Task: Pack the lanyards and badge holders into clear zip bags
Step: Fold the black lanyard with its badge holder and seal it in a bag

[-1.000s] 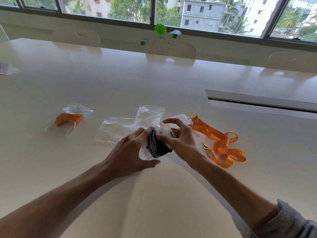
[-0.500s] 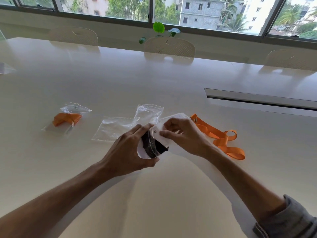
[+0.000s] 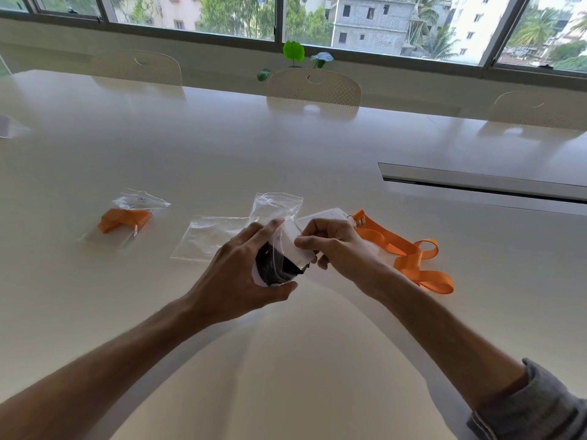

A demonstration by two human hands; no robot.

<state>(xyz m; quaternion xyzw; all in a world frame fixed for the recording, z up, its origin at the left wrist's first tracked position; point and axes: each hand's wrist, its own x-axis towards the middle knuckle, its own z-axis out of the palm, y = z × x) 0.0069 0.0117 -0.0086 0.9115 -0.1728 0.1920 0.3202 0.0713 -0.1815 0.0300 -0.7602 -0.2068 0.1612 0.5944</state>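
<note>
Head view: the left hand (image 3: 236, 274) curls round a clear bag (image 3: 275, 268) holding a black lanyard, thumb beneath, fingers above. The right hand (image 3: 336, 246) pinches a white badge holder (image 3: 297, 246) at the bag's mouth. Right of it lies an orange lanyard (image 3: 409, 252); 2 empty bags (image 3: 216, 236) lie beyond the left hand, 1 packed bag (image 3: 127, 217) farther left on the table (image 3: 317, 360).

Head-worn view, forward-down, close over table (image 3: 317, 154)

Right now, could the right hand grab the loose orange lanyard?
Probably yes, once freed: the orange lanyard lies uncovered just beside the right hand, but that hand is busy pinching the white badge holder.
</note>
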